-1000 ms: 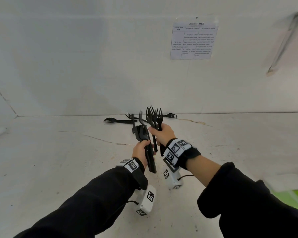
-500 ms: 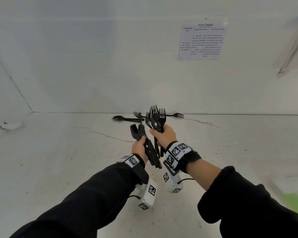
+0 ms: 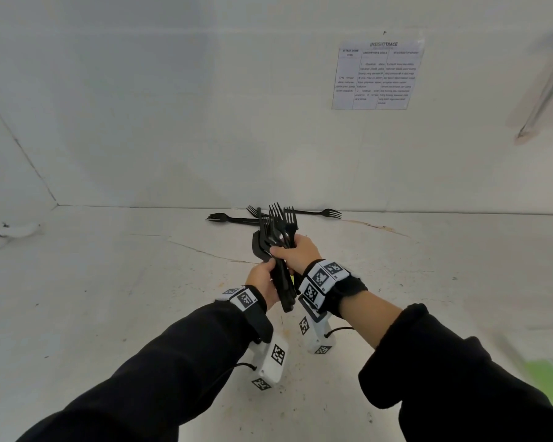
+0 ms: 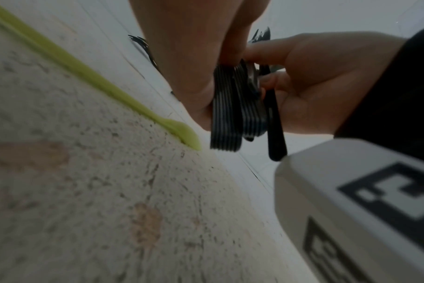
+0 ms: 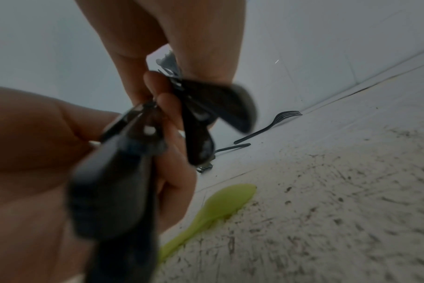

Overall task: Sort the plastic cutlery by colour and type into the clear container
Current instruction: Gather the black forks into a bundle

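Both hands are raised above the tabletop (image 3: 109, 298) and are closed on one bundle of black forks (image 3: 276, 237). The left hand (image 3: 262, 282) is curled round the lower handles, and the right hand (image 3: 297, 253) is wrapped round the bundle just above it, below the tines. In the left wrist view the handles are seen stacked edge to edge in two packs, with one handle standing slightly apart. The bundle is not yet squared, so the step in hand is judged to be the merging of same-type pieces into one stack.

Loose black forks (image 3: 237, 218) are left lying on the tabletop beyond the hands, near the wall; at least three are visible, crossing one another. A green spoon (image 5: 220, 203) lies on the tabletop below the hands. A green patch at the lower right edge of the head view may be more cutlery, but it is too blurred to identify.

The clear container is not visible in any view, so its contents cannot be stated. Progress is judged as partial: many black forks are gathered, but none are shown as deposited. Collection of the loose forks, the green spoon and placement by colour and type is judged to be outstanding.
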### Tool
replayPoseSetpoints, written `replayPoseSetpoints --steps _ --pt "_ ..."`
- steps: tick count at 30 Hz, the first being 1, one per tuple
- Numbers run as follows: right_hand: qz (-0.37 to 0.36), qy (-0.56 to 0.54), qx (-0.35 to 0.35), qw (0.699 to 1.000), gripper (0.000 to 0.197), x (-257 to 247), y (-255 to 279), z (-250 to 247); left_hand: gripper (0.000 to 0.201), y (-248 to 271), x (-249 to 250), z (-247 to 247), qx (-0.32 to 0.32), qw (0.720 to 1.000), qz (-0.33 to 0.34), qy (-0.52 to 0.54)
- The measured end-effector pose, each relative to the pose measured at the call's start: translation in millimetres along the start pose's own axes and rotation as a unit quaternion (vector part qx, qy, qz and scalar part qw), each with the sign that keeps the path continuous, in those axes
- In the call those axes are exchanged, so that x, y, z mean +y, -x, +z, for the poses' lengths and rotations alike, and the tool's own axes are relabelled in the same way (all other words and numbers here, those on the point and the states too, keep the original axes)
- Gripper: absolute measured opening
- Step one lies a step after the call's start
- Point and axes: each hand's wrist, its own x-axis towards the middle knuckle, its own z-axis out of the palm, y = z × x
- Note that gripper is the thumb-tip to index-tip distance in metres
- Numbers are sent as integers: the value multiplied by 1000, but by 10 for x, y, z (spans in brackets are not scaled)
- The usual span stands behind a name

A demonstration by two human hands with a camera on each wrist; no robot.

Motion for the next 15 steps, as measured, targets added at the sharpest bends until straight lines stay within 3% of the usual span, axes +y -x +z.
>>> replayPoseSetpoints --steps 4,10,15 --pt "39 -11 -32 999 15 57 28 -23 36 -38 -17 33 -21 998 9 54" --pt "36 -24 -24 999 13 80 106 -63 46 -50 -50 108 -34 997 2 66" --pt "30 28 -10 999 10 82 159 -107 43 -54 -99 128 -52 996 16 76"
